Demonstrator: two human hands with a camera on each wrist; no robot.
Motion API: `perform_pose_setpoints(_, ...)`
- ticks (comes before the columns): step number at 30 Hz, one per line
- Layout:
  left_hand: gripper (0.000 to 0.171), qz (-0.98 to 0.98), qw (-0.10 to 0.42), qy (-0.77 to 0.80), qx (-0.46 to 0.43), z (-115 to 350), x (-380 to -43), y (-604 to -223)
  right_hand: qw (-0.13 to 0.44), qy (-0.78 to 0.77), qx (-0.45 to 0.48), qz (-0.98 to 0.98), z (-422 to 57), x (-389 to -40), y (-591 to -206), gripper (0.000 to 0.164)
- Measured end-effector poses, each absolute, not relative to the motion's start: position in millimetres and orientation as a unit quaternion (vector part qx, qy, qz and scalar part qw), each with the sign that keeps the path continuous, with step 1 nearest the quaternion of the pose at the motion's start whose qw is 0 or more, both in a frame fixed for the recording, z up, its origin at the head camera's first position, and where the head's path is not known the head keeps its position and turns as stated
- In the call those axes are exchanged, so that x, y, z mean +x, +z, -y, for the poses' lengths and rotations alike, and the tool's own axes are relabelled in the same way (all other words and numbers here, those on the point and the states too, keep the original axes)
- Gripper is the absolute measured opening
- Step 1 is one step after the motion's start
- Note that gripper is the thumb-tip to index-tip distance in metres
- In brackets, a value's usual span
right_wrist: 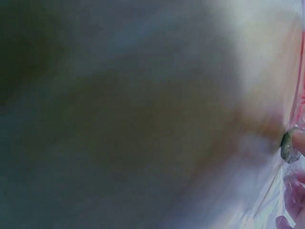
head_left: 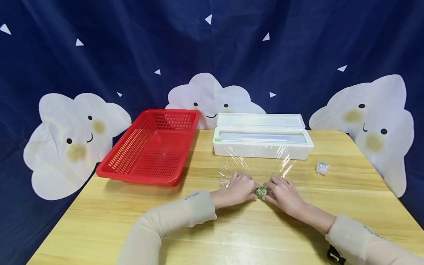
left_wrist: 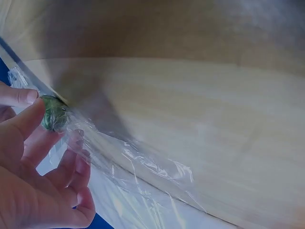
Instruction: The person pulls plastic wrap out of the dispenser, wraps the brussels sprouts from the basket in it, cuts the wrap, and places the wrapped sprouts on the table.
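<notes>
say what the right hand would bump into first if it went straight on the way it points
The right hand would first meet the film-covered green ball, which it seems to touch; beyond that, probably the left hand, though depth is unclear.

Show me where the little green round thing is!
In the head view, the green round thing is right of and below the middle, between the left hand and the right hand, on the near side of the open white box.

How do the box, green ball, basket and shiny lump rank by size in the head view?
1. Basket
2. Box
Unranked: shiny lump and green ball, smallest; they look alike, fingers partly covering the latter.
</notes>
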State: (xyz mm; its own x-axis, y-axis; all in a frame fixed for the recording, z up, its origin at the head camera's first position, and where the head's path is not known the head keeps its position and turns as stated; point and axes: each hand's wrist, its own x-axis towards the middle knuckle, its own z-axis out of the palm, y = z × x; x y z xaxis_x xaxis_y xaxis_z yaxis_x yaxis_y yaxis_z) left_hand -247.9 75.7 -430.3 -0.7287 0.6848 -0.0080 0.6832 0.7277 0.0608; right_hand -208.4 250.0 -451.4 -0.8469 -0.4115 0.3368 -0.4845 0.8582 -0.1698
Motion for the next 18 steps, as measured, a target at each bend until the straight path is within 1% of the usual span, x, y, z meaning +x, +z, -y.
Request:
perform_pose_setpoints(3,0.045,-0.929,0.018,0.02,0.368,-77.4,-248.2,-430.4,0.15,0.129,0.226,0.954,-249.3,-206.0,-452.3,0.035)
perform_pose_setpoints(7,0.044,-0.928,0.02,0.026,0.372,-79.3,-248.8,-431.1,0.154,0.132,0.224,0.953,-248.6,-205.6,-452.4,0.025)
perform_pose_setpoints(10,0.041,-0.927,0.018,0.039,0.372,-80.3,-250.2,-432.6,0.153,0.13,0.223,0.954,-248.8,-207.0,-451.2,0.024)
perform_pose_setpoints(14,0.037,-0.928,0.016,0.066,0.367,-80.9,-252.7,-435.7,0.139,0.13,0.222,0.956,-249.9,-209.3,-449.6,0.024)
perform_pose_setpoints(16,0.037,-0.927,0.013,0.073,0.367,-81.3,-253.5,-436.7,0.133,0.136,0.22,0.957,-250.7,-210.7,-448.9,0.024)
perform_pose_setpoints(18,0.04,-0.929,0.005,0.068,0.364,-81.3,-254.1,-437.2,0.127,0.145,0.217,0.957,-251.7,-212.0,-448.0,0.024)
